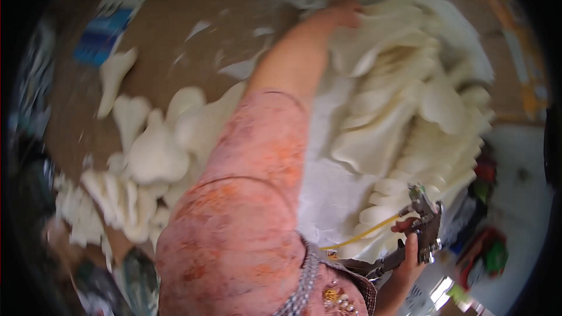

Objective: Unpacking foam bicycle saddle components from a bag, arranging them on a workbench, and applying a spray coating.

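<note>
Your left hand [346,11] is stretched to the top centre of the frame, at the far edge of a pile of cream, soft-looking, foam-like shaped pieces [374,134]. The hand is blurred there, so you cannot tell how far its fingers are closed or whether they grip a piece or only touch it. The long reach seems to come from the pile lying so far up the frame, along its right side.

Your right hand [408,262], at the lower right, is wrapped around the handle of a silver-grey metal spray gun [428,231], thumb upright along its near side. The gun is held out to the side, close by the pile's lower end, which probably leaves space for the left arm to reach across. A thin yellow hose [364,233] runs leftward from near the gun, below the white sheet [328,193] in the middle.

The pieces on the right overlap in rows, perhaps so that many fit in little room. More loose cream pieces [155,152] lie at the left on a brown, cardboard-like surface [199,17], some scattered singly, others bunched together towards the lower left.
</note>
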A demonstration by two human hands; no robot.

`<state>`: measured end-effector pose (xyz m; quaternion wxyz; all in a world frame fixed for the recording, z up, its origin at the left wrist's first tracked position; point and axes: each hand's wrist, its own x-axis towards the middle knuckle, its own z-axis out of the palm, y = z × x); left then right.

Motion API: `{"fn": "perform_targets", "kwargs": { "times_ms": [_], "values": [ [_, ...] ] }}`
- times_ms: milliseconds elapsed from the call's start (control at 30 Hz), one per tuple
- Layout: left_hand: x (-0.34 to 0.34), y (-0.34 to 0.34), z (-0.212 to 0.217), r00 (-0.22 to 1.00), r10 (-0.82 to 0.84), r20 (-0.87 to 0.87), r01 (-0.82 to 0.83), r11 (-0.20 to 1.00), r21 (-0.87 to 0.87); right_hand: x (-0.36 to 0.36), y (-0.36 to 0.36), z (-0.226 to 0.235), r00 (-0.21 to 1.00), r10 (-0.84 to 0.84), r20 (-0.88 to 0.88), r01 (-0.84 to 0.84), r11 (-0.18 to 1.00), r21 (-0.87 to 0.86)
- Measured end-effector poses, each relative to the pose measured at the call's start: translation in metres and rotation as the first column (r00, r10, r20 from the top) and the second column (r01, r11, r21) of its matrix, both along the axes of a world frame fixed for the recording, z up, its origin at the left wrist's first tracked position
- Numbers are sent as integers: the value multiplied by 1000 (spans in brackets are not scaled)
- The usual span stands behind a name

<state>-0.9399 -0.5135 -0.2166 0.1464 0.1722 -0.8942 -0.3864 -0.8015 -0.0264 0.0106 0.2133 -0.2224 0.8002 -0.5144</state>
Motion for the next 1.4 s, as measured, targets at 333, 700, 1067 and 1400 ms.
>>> {"fn": "perform_targets", "kwargs": {
  "times_ms": [333,700,1067,1400],
  "values": [
    [270,103,102,756,562,-336,-435,814,384,-23,9,-26,963,220,156,-223,975,-3],
    [586,76,65,4,982,190,-937,-63,344,-11,-6,2,926,371,69,-370,928,-32],
    [146,111,115,884,413,-219,-206,764,611,-1,84,72,980,-114,-164,74,970,-230],
    [-77,239,121,929,192,318,-98,953,-288,14,123,62,975,-199,-96,161,939,-304]
  ]
}}
